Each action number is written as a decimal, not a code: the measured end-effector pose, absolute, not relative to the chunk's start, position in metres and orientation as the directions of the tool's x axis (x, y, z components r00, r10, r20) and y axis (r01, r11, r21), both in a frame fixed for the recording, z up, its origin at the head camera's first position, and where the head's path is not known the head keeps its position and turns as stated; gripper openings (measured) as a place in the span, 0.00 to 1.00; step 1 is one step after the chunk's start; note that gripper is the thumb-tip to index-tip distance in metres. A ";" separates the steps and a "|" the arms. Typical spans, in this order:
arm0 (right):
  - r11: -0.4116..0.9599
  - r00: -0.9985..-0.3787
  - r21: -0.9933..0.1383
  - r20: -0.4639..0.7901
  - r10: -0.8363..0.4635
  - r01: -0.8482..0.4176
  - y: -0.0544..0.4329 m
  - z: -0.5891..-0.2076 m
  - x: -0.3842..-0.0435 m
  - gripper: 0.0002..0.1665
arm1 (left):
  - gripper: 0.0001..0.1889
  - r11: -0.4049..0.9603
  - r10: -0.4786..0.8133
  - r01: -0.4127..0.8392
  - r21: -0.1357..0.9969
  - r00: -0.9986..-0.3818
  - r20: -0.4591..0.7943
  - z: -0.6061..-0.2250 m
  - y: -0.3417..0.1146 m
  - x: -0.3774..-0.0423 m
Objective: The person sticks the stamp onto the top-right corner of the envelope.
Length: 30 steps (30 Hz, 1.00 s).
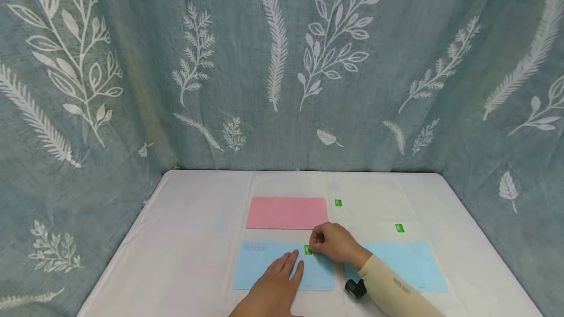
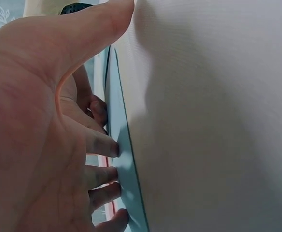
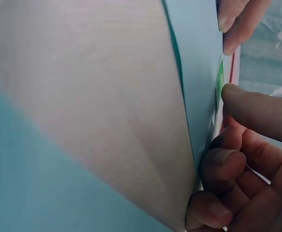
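Observation:
A light blue envelope (image 1: 260,265) with a row of small boxes at its upper left lies on the white table. My left hand (image 1: 276,283) rests on it, fingers extended and spread, as the left wrist view also shows along the envelope's edge (image 2: 126,169). At the envelope's upper right corner is a small green stamp (image 1: 307,250). My right hand (image 1: 336,243) pinches the stamp at its right edge, other fingers curled. In the right wrist view the thumb touches the green stamp (image 3: 219,79); its underside is hidden.
A pink envelope (image 1: 286,213) lies just behind the blue one. To the right, a second blue envelope (image 1: 410,265) is partly covered by my right forearm. Two more green stamps, one beside the pink envelope (image 1: 338,203) and another stamp (image 1: 399,228) farther right, lie on the table (image 1: 189,238).

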State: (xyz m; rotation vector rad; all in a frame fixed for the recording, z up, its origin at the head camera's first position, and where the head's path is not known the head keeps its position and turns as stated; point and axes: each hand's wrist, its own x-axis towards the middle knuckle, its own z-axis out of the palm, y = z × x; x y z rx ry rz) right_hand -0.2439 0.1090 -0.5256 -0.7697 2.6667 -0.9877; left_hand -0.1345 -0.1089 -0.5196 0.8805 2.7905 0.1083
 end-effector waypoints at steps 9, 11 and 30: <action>0.537 -0.807 -0.761 -0.030 -0.590 -0.365 0.114 -0.520 -0.243 0.09 | 0.52 0.798 0.602 0.581 0.161 -0.783 -0.156 -0.506 -0.107 -0.142; 0.524 -0.801 -0.774 -0.038 -0.597 -0.354 0.115 -0.521 -0.244 0.09 | 0.52 0.795 0.604 0.577 0.186 -0.782 -0.156 -0.503 -0.107 -0.144; 0.516 -0.819 -0.805 -0.067 -0.570 -0.294 0.127 -0.519 -0.255 0.12 | 0.48 0.774 0.585 0.493 0.397 -0.797 -0.152 -0.501 -0.120 -0.230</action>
